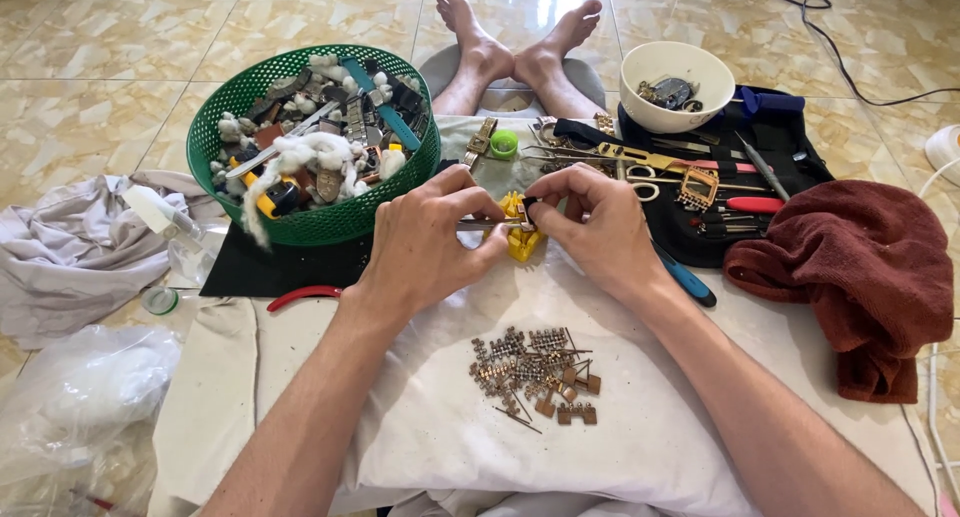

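Two hands, left [425, 239] and right [590, 227], pinched shut on yellow holder [520, 239] beside green basket [315, 142].

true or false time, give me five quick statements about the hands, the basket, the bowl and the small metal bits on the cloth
1. Both hands, left hand and right hand, meet over a yellow holder block. True.
2. The green basket sits to the person's right. False: it is on the left, filled with watch parts and white wadding.
3. A pile of small metal band links lies on the white cloth below the hands. True.
4. The white bowl is empty. False: dark metal pieces lie inside it.
5. The dark red towel covers the basket. False: it lies bunched at the right, beside the black tool case.
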